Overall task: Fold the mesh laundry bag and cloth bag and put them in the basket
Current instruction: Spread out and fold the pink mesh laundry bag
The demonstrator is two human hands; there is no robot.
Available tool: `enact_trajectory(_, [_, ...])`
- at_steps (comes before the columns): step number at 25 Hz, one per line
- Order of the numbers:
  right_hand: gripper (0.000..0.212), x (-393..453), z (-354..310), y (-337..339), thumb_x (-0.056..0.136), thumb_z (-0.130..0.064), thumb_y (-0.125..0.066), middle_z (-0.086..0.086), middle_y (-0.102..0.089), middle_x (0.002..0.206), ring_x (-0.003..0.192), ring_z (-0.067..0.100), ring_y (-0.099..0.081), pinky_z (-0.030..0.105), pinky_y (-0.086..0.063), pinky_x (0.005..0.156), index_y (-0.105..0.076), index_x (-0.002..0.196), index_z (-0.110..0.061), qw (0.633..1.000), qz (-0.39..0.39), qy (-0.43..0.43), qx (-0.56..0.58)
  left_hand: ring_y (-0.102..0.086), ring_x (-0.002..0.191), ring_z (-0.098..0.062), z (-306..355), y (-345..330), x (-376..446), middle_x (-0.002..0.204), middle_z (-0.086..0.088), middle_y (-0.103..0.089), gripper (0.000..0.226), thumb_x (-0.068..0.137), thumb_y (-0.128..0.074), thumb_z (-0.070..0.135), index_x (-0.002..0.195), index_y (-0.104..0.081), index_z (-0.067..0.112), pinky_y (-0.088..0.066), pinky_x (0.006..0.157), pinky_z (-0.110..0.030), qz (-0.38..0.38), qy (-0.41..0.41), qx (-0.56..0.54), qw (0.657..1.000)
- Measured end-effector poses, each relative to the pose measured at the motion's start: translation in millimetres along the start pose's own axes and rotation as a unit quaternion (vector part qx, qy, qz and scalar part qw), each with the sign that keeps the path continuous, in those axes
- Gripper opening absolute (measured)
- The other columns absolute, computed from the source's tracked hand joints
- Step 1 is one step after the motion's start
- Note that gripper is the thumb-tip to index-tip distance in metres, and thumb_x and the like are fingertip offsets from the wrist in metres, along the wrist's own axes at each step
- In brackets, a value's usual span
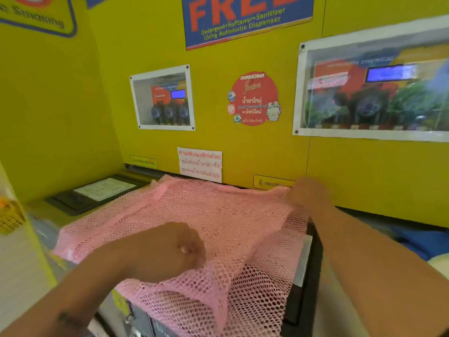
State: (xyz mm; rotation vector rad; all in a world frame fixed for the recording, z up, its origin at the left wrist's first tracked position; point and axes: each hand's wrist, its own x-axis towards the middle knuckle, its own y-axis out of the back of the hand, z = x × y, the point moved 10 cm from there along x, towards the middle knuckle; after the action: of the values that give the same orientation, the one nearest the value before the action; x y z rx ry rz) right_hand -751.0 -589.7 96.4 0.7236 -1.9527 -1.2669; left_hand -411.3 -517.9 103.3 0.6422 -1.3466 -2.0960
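A pink mesh laundry bag (213, 215) lies spread over the top of a washing machine (303, 268), its near end hanging over the front edge. My left hand (170, 251) is curled into a fist and grips the mesh near the front. My right hand (308, 195), blurred, holds the bag's far right corner close to the yellow wall. No cloth bag can be made out with certainty.
A yellow wall (267, 154) with signs and two dispenser windows rises right behind the machine. A dark control panel (97, 193) sits at the left. A yellow perforated basket (9, 215) shows at the far left edge. Blue fabric (422, 239) lies at the right.
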Motion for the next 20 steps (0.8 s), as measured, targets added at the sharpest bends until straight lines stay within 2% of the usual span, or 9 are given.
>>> enact_trajectory(2, [0.018,2.6,10.5,3.7,0.086,-0.029,-0.060,0.003,-0.062,0.086,0.080,0.023,-0.061,0.034,-0.053,0.070,-0.061,0.081,-0.013,0.999,-0.013,0.008,-0.047,-0.059,0.092,0.009,-1.2,-14.6,-6.1,0.102,0.024,-0.068,0.016,0.093,-0.056,0.034,0.091,-0.072,0.038,-0.046,0.082,-0.018,-0.066,0.020,0.007,0.998])
enact_trajectory(6, [0.022,-25.1,-24.5,16.6,0.082,-0.019,-0.065,0.007,-0.059,0.100,0.091,0.026,-0.059,0.036,-0.051,0.070,-0.059,0.102,-0.013,0.989,0.060,0.132,-0.028,-0.046,0.121,0.002,20.1,-35.6,1.5,0.130,0.022,-0.050,0.029,0.093,-0.055,0.049,0.122,-0.055,0.049,-0.038,0.107,-0.035,-0.010,-0.019,-0.048,0.999])
enact_trajectory(7, [0.026,-31.2,-36.8,9.2,0.082,-0.017,-0.064,0.007,-0.060,0.108,0.098,0.027,-0.059,0.037,-0.052,0.075,-0.060,0.108,-0.014,0.985,0.037,0.168,-0.010,-0.037,0.132,-0.004,26.3,-48.5,5.6,0.142,0.020,-0.039,0.041,0.091,-0.054,0.056,0.131,-0.046,0.052,-0.031,0.114,-0.040,-0.024,-0.027,-0.033,0.999])
enact_trajectory(9, [0.027,-43.0,-48.4,-29.2,0.088,-0.019,-0.057,0.006,-0.061,0.122,0.108,0.026,-0.058,0.038,-0.051,0.089,-0.064,0.114,-0.015,0.975,-0.102,0.197,0.020,-0.010,0.148,-0.017,34.1,-79.9,12.7,0.160,0.017,-0.008,0.070,0.085,-0.053,0.069,0.145,-0.020,0.057,-0.013,0.120,-0.050,-0.083,-0.024,0.023,0.996])
enact_trajectory(11, [0.041,-55.0,-36.2,-65.5,0.094,-0.036,-0.046,0.009,-0.058,0.134,0.117,0.028,-0.055,0.039,-0.046,0.098,-0.060,0.124,-0.012,0.959,-0.218,0.177,-0.036,0.009,0.150,-0.023,34.2,-101.2,16.3,0.163,0.013,0.014,0.090,0.080,-0.053,0.075,0.148,0.003,0.056,0.000,0.118,-0.055,-0.130,-0.006,0.082,0.988])
enact_trajectory(12, [0.053,-55.6,-22.3,-68.3,0.092,-0.046,-0.043,0.011,-0.054,0.140,0.123,0.030,-0.053,0.041,-0.043,0.102,-0.056,0.131,-0.012,0.959,-0.228,0.150,-0.079,0.012,0.150,-0.024,33.9,-104.1,17.8,0.162,0.013,0.018,0.093,0.080,-0.055,0.074,0.147,0.006,0.055,0.002,0.117,-0.056,-0.134,0.000,0.084,0.987])
enact_trajectory(15, [0.066,-48.9,1.7,-52.9,0.084,-0.051,-0.043,0.008,-0.047,0.148,0.130,0.032,-0.047,0.047,-0.039,0.107,-0.046,0.141,-0.019,0.965,-0.190,0.092,-0.156,0.016,0.150,-0.024,35.3,-100.1,18.0,0.161,0.012,0.022,0.092,0.081,-0.058,0.069,0.148,0.004,0.055,0.004,0.118,-0.057,-0.112,0.001,0.064,0.992])
enact_trajectory(17, [0.057,-50.6,-12.6,-41.0,0.086,-0.041,-0.047,0.006,-0.048,0.146,0.129,0.029,-0.047,0.044,-0.043,0.104,-0.048,0.138,-0.020,0.963,-0.159,0.142,-0.167,0.016,0.149,-0.022,39.5,-96.3,13.4,0.161,0.013,0.022,0.088,0.084,-0.056,0.066,0.150,0.001,0.053,0.005,0.118,-0.056,-0.085,-0.009,0.057,0.995])
enact_trajectory(20, [0.053,-74.7,-35.6,-54.0,0.095,-0.032,-0.047,0.002,-0.033,0.159,0.144,0.024,-0.032,0.038,-0.031,0.114,-0.039,0.147,-0.024,0.939,-0.240,0.232,-0.088,-0.005,0.144,-0.022,48.6,-90.4,6.4,0.157,0.012,-0.003,0.076,0.086,-0.056,0.062,0.148,-0.016,0.048,-0.009,0.117,-0.052,-0.018,-0.014,0.058,0.998])
